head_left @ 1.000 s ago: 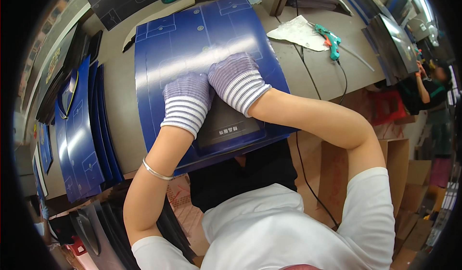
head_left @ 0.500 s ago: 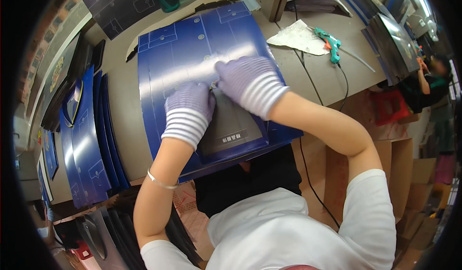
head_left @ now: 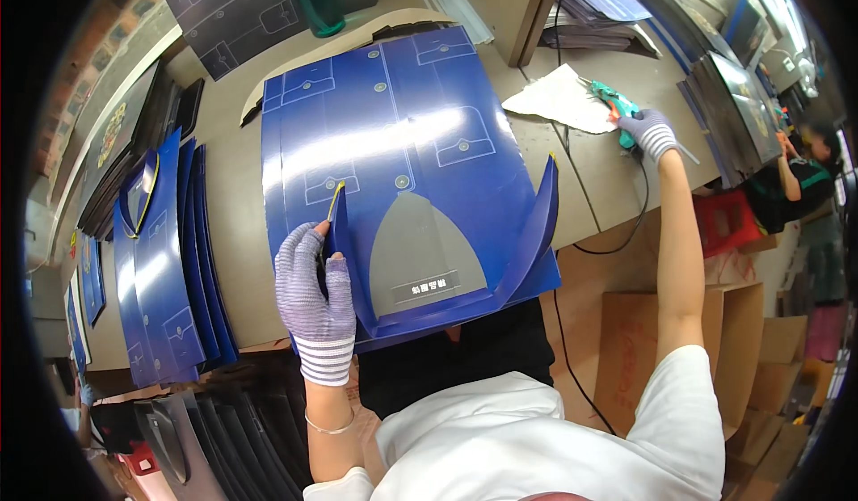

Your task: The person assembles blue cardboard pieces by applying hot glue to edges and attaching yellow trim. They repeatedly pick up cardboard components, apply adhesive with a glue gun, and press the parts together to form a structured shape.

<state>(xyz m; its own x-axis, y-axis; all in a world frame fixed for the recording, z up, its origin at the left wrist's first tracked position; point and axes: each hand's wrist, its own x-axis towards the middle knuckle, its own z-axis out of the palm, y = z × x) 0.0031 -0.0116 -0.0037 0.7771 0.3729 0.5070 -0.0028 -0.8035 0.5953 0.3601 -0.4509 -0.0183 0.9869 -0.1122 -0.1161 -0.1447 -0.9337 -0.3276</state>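
1. The grey table (head_left: 234,251) is carrying the blue board (head_left: 393,148), which is lying beyond and right of the left fingers; other blue cards (head_left: 154,269) are lying to their left.
2. The left hand (head_left: 313,286) is touching the left flap (head_left: 351,260), thumb and forefinger standing apart; whether they are gripping, I cannot tell.
3. The right fingers are resting on the glue gun (head_left: 618,103); their closing I cannot tell.
4. I judge the work halfway: both flaps are already rising, but their tips are not yet joining the board.
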